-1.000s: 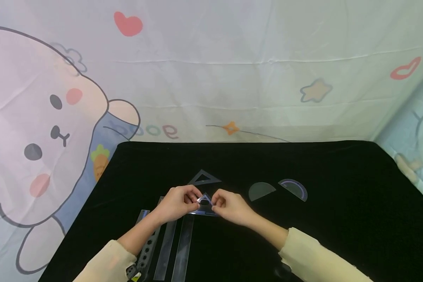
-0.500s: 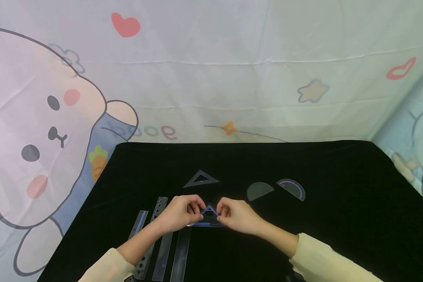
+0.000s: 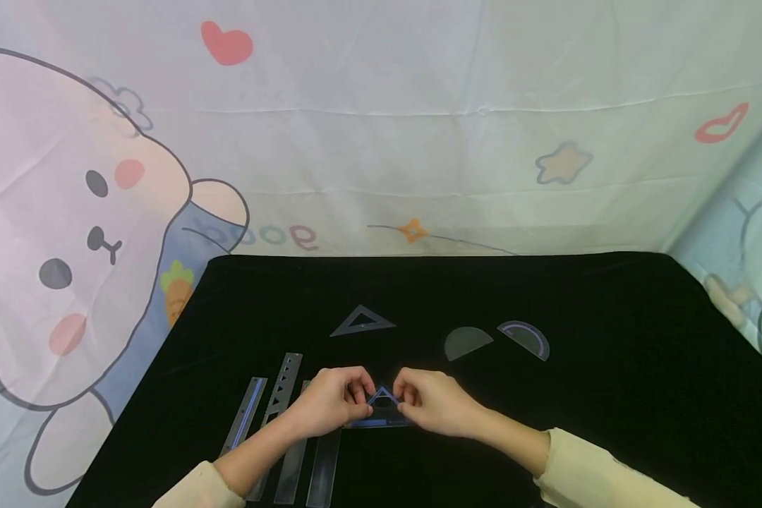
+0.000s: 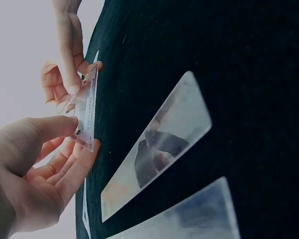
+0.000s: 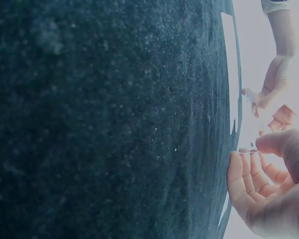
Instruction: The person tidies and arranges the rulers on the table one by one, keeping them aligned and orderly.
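Observation:
Both hands hold a small clear set square with blue markings (image 3: 379, 423), its apex pointing away from the person. The left hand (image 3: 330, 402) pinches its left side between thumb and fingers. On the opposite side, the right hand (image 3: 441, 402) pinches it the same way. In the left wrist view the set square (image 4: 89, 109) is seen nearly edge-on, raised off the black cloth. Below the left hand lie two plain clear rulers (image 3: 291, 469), their far ends partly covered by the hand and the set square.
A ruler with a blue strip (image 3: 244, 413) and a ruler with cut-out shapes (image 3: 284, 384) lie at left, partly behind the left arm. Another set square (image 3: 363, 327) lies farther back. A plain protractor (image 3: 468, 343) and a purple-marked protractor (image 3: 533, 340) lie back right on the black cloth (image 3: 609, 395).
Both hands have come nearer to the person and slightly right, with the set square still between them. The back set square and more of the left rulers have come into sight.

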The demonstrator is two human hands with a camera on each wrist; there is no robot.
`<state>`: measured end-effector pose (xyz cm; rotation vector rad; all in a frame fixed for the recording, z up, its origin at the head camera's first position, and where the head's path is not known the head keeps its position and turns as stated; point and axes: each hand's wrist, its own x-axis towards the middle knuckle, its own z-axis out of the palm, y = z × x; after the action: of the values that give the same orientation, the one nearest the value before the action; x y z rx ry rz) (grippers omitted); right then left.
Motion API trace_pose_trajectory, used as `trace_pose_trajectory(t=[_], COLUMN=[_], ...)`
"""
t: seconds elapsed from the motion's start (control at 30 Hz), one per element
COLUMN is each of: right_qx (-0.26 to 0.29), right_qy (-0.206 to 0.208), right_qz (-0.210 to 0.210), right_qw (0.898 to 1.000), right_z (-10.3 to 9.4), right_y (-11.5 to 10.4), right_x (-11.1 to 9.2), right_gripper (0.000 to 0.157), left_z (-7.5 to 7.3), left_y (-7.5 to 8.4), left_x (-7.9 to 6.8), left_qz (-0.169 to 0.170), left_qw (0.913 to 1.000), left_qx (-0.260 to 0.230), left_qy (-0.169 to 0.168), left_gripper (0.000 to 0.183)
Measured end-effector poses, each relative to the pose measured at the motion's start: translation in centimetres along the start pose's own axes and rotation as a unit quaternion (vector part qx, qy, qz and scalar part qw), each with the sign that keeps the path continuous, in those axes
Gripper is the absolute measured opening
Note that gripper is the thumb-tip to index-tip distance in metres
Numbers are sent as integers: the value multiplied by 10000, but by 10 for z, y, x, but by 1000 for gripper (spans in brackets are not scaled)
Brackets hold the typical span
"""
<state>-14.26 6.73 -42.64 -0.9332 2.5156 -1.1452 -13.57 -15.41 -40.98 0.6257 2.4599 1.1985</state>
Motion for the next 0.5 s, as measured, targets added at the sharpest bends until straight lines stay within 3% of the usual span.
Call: trace_pose_trajectory(t=[0.5], right_qx=[-2], right_qy=[-339], right_qz=[-146], right_qw=[9993], right_z=[5], right_y=[-5], right_x=[-17], right_gripper=[18], left_z=[12], left_y=[8], left_x=[-11], left_qz=[70], left_qw=[9995], left_qx=[177], left_qy=[-242], left_gripper=[16])
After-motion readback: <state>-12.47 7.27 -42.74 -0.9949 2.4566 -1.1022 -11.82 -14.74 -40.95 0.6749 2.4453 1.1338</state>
